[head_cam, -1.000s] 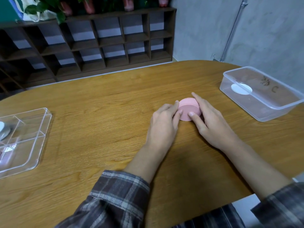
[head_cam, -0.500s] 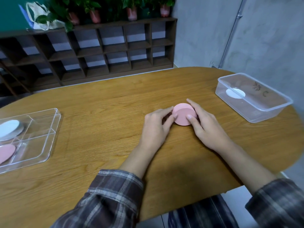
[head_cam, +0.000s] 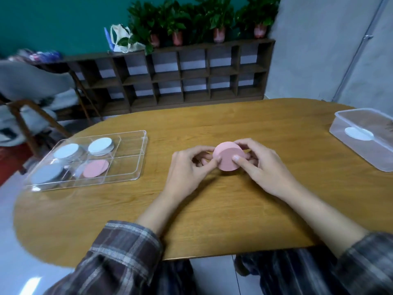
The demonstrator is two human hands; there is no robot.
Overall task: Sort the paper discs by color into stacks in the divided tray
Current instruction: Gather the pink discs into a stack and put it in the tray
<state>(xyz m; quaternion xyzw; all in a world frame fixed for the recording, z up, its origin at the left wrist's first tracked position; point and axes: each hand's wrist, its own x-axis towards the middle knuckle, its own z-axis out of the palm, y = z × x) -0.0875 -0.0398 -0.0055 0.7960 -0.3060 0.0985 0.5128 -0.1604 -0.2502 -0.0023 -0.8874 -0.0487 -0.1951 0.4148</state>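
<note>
Both hands on the pink disc stack (head_cam: 228,159), mid-bench, tilted so its top face leans toward the camera. Left hand (head_cam: 189,167) pinches the left rim, thumb in front, fingers curled behind. Right hand (head_cam: 263,167) holds the right side, thumb (head_cam: 239,160) pressed on the face near the lower edge, other fingers wrapped behind. Stack looks lifted or tipped off the bench (head_cam: 212,209); can't tell if the lower edge touches.

Handling, my read: thin paper discs, light, no stiffness per sheet, loose in the stack so they fan or slide if squeezed only at the faces. Grip across the rim from opposite sides, light pressure on top, keep it level in transit.

Divided tray (head_cam: 136,167) sits well to the left: pink disc (head_cam: 95,168) in the near middle cell, white stack (head_cam: 100,145) behind it, pale blue-white stack (head_cam: 67,151) at back left, grey-blue stack (head_cam: 45,173) at near left. Right-hand cells look empty.

Clear tub (head_cam: 361,154) at far right, one white disc (head_cam: 358,133) left in it.
</note>
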